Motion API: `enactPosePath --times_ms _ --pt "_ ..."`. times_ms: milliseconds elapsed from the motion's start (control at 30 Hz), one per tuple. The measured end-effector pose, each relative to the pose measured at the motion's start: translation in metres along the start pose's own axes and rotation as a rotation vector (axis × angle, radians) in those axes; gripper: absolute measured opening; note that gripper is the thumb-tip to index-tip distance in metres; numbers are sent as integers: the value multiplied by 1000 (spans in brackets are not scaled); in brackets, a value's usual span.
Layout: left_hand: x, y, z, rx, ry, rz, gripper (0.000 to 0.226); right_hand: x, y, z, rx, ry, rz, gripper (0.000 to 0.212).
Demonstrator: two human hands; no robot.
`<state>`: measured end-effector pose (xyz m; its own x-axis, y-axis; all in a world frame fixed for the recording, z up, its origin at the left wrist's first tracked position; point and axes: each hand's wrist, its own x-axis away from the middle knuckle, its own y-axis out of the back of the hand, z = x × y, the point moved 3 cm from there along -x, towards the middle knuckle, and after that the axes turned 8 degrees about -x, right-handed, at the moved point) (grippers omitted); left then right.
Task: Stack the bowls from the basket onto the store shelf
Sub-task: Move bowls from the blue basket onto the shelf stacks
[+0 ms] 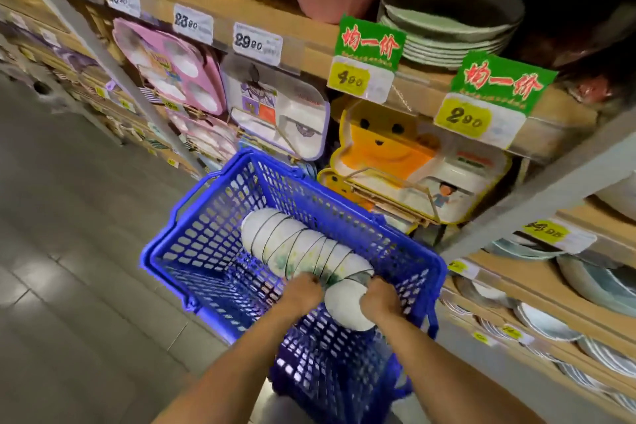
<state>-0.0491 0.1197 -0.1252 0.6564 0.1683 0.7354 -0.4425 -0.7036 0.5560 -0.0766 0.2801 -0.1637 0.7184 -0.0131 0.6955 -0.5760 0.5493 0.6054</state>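
A blue plastic basket stands on the floor in front of the shelves. Inside it a nested row of white bowls with dark rims and green speckles lies on its side. My left hand and my right hand reach down into the basket. Each grips one side of the near end of the row, fingers curled over the rims. The nearest bowl shows its white underside between my wrists.
Wooden store shelves with price tags rise behind the basket. Pink and yellow bowls and green plates sit on the upper shelf. Children's divided trays hang below it. Stacked plates fill lower shelves at right. Grey tiled floor lies left.
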Motion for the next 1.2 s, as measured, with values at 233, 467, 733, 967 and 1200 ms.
enactPosePath --times_ms 233,467,733,967,1200 --pt "-36 -21 1 -75 -52 141 27 -37 -23 0 91 -97 -6 34" --pt "-55 -29 27 -8 -54 270 27 -52 -40 -11 94 -77 -70 39" --pt "-50 -13 38 -111 -112 305 19 -25 -31 2 283 -133 -44 46" --pt "-32 17 32 -236 -228 276 34 8 -12 22 313 -203 29 41" --pt "-19 38 42 -131 -246 310 21 49 23 36 198 -200 96 35"
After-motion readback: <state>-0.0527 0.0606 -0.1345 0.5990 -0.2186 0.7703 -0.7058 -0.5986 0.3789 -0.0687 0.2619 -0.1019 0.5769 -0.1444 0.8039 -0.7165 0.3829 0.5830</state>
